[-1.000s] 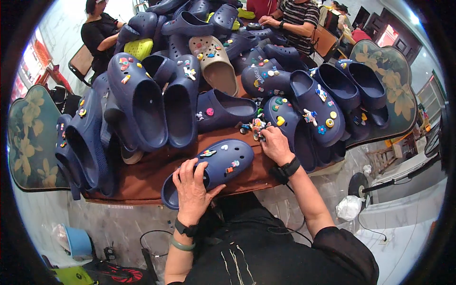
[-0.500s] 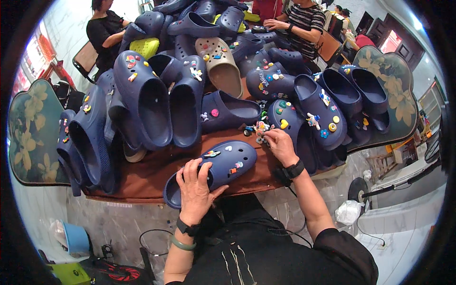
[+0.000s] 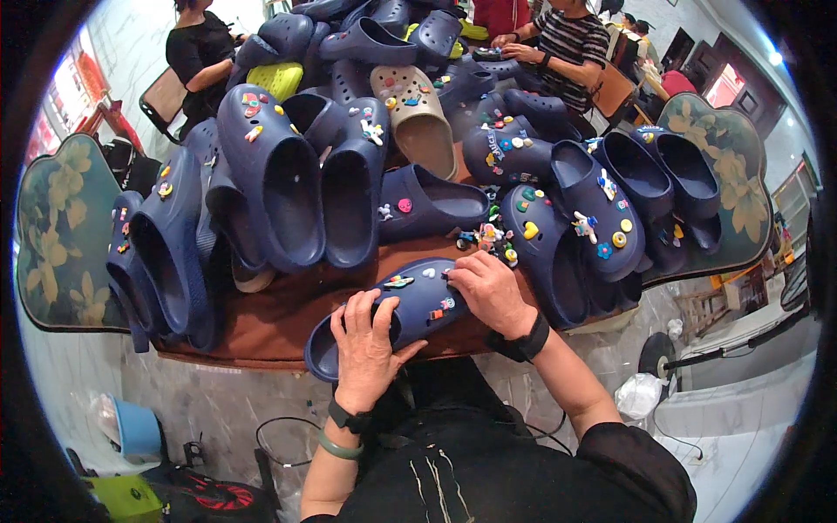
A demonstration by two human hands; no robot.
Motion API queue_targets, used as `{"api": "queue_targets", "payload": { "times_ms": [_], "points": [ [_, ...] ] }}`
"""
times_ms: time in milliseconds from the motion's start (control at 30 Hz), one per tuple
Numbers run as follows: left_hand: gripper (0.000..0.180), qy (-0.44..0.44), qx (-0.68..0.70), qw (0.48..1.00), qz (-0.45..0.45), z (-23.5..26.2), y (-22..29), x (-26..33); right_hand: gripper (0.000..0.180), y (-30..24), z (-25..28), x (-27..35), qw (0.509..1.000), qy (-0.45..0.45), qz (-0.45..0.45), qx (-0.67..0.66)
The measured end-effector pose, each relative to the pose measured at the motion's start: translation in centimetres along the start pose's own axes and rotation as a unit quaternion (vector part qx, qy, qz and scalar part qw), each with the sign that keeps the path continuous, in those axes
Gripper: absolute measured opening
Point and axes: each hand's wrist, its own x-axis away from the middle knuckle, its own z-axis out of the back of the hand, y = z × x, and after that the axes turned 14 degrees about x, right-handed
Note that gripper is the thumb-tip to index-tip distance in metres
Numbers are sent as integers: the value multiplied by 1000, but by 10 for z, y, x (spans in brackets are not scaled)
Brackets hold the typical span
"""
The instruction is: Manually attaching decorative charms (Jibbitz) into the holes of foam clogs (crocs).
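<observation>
A navy clog (image 3: 410,329) lies near the table's front edge, its toe toward the right and its heel opening toward the left. My left hand (image 3: 366,356) grips its heel end, fingers over the top and thumb along the near side. Several small charms, among them a white heart (image 3: 428,273) and a red-and-blue figure (image 3: 442,309), sit on its upper. At the toe my right hand (image 3: 493,295) is closed in a pinch against the holes; whatever is between the fingertips is mostly hidden. Just beyond that hand lies a loose heap of colourful charms (image 3: 488,235).
Navy clogs with charms, such as a pair (image 3: 288,192) at left and one clog (image 3: 602,209) at right, ring the brown tablecloth (image 3: 270,318). A beige clog (image 3: 417,122) rests among the far pile. Two people work across the table. Flowered boards (image 3: 70,235) flank it.
My right hand has moved from the heap of charms down and left to the clog's toe. My left hand keeps its hold on the clog. The view has shifted slightly.
</observation>
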Motion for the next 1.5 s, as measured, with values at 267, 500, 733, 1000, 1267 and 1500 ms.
{"api": "queue_targets", "payload": {
  "times_ms": [267, 500, 733, 1000, 1267, 1500],
  "points": [
    [86, 0, -2, 1000, -2, -1, -1, -2, 26, -11, 22, -10, 984, -125, 77, 102],
    [85, -6, -5, 1000, 5, 0, 0, -2, 24, 2, 20, -26, 960, -216, 142, 112],
    [86, -2, 9, 1000, -2, 0, -1, -2, 16, 38, 9, -30, 955, -243, 169, -22],
    [84, -3, 7, 1000, 11, 1, 0, -4, 11, 14, 15, -46, 949, -258, 177, 46],
    [86, 3, 53, 999, 7, -1, -7, 0, 17, 50, 11, -26, 861, -243, -146, -422],
    [85, 0, 23, 1000, 0, 3, 0, -4, 11, 94, -9, 32, 951, -86, -283, -85]
  ]
}}
